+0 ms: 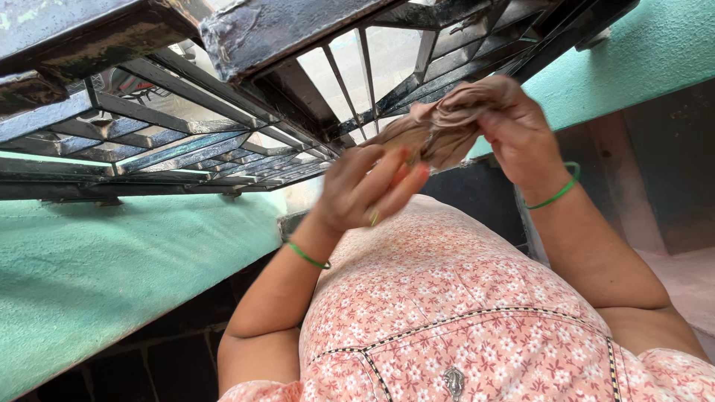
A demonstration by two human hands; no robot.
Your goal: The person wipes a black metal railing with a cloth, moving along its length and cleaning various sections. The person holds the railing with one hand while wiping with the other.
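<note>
A black metal window grille filled the frame's upper left. The right hand clamped a bunched brown cloth; the left hand, open, touched its lower end, seemingly regathering it before wiping.

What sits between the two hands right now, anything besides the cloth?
Only the bunched brown cloth: the right hand grips it, the left hand touches its lower end. Head view.

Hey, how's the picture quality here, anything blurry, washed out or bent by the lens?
Head view: the left hand is smeared by motion blur, while the right hand gripping the brown cloth is sharper; daylight behind the black metal grille is washed out nearly white; the green wall shows soft shade low down; the grille bars fan out, suggesting wide-angle distortion.
</note>
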